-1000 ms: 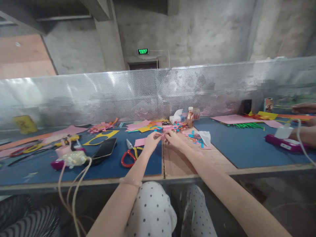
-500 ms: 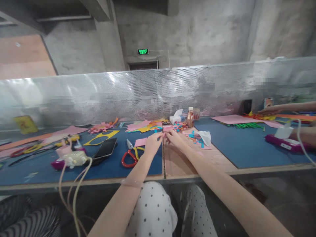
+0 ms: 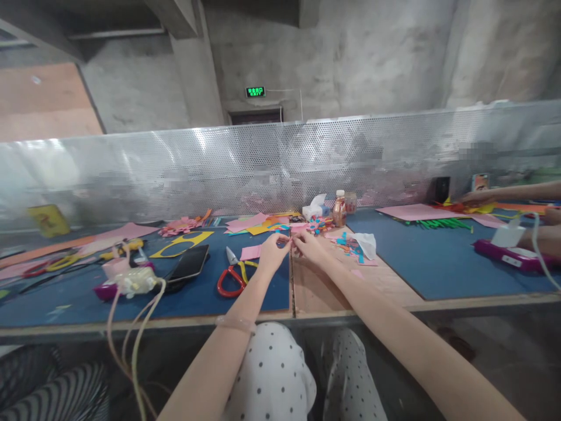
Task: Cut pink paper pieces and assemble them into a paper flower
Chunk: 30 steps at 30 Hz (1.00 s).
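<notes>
My left hand (image 3: 275, 250) and my right hand (image 3: 308, 245) meet fingertip to fingertip above the seam in the tabletop. Both are closed in a pinch on what looks like a small pink paper piece, mostly hidden by the fingers. Just left of my left hand lie a pink paper square (image 3: 250, 252) and scissors (image 3: 231, 282) with one red and one yellow handle. Beyond my fingers sits a pink, orange and blue paper flower (image 3: 318, 224). Small blue and orange paper scraps (image 3: 349, 245) are strewn to the right of my right hand.
A black phone (image 3: 188, 266), a purple device with a power strip (image 3: 135, 282) and a yellow cut-out sheet (image 3: 183, 243) lie left. Behind stand a bottle (image 3: 339, 210) and tissues (image 3: 316, 208). At far right, a co-worker's hands are near coloured paper and another purple device (image 3: 504, 255).
My hands stay together, with only slight finger movement at the pinch. The view has shifted a few pixels. At far right, more of the co-worker's lower hand shows near the purple device.
</notes>
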Each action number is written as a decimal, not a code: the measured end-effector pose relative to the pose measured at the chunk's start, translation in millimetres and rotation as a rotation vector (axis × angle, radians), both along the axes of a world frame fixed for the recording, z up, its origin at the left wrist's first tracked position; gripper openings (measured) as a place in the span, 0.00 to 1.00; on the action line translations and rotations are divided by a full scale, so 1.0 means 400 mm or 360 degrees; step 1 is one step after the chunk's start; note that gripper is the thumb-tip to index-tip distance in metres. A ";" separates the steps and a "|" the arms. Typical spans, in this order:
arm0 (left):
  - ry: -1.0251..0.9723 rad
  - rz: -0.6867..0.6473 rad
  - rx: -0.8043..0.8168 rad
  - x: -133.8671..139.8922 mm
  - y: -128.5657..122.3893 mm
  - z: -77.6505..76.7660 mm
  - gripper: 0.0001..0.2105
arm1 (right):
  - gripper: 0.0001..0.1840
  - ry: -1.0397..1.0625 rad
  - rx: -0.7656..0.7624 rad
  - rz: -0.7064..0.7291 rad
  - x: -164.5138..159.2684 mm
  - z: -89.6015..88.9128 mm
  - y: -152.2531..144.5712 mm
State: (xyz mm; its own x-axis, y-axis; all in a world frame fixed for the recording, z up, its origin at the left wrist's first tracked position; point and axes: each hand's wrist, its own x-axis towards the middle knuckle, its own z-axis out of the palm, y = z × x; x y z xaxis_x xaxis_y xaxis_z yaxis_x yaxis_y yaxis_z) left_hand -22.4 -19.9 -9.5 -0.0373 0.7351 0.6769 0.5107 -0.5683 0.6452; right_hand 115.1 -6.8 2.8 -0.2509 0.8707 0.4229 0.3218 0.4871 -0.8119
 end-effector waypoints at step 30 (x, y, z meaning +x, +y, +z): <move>0.0188 0.0085 0.0078 0.000 -0.011 0.007 0.02 | 0.05 -0.0172 0.0328 0.0045 0.006 0.009 -0.012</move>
State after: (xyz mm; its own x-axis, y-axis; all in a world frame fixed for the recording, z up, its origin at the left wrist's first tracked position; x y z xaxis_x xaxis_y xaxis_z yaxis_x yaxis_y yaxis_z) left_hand -22.2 -24.4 -6.6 0.0066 0.7003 0.7138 0.6115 -0.5676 0.5512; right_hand 117.6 -11.6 6.6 -0.3276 0.7609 0.5602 0.3852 0.6489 -0.6562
